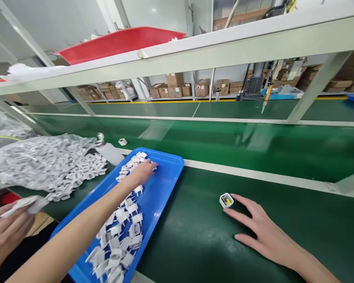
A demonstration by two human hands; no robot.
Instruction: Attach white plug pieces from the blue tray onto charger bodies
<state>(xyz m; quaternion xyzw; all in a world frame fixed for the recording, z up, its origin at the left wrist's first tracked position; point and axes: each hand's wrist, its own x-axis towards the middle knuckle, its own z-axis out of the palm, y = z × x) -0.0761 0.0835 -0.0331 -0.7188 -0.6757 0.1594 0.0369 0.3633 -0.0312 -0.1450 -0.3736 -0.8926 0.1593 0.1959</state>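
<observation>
Left hand (143,169) is reaching into the far end of the blue tray (171,173), fingers curled over white parts (120,232); whether one is pinched cannot be told. Right hand (261,228) lies flat and empty beside a casing (226,200) on the surface (194,236). One part is best singled out cleanly.

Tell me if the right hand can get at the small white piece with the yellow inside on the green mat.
Probably yes. The right hand lies flat on the green mat, fingertips right beside the small white piece, with nothing between them.
</observation>
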